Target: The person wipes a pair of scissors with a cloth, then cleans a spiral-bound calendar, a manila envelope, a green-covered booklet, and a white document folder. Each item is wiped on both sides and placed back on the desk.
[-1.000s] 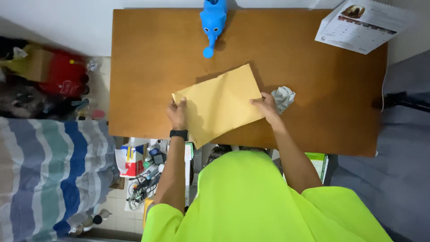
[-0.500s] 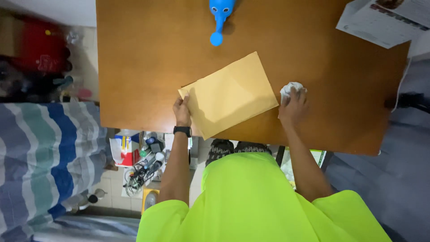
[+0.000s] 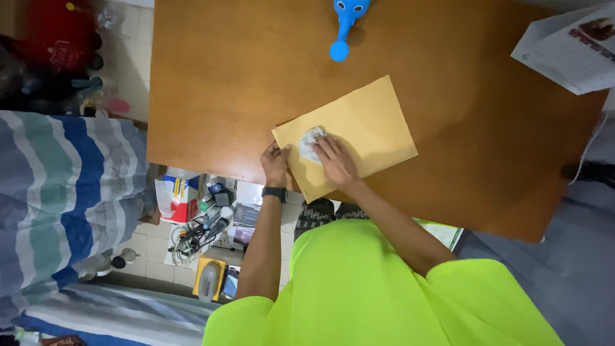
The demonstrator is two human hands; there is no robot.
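While the left hand (image 3: 275,161) is pinning the envelope's (image 3: 359,131) corner, the right hand (image 3: 334,160) is now pressing the crumpled tissue (image 3: 310,143), carried over from the bench (image 3: 230,77), its grip closing on it.

Wooden table (image 3: 224,96) over a tiled floor (image 3: 138,64).
Striped blanket (image 3: 57,198) left; clutter (image 3: 205,218) beneath the table's edge.

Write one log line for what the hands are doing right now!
left hand: holding envelope's near corner | right hand: pressing white crumpled cloth on tan envelope | wooden table: blue toy at far edge
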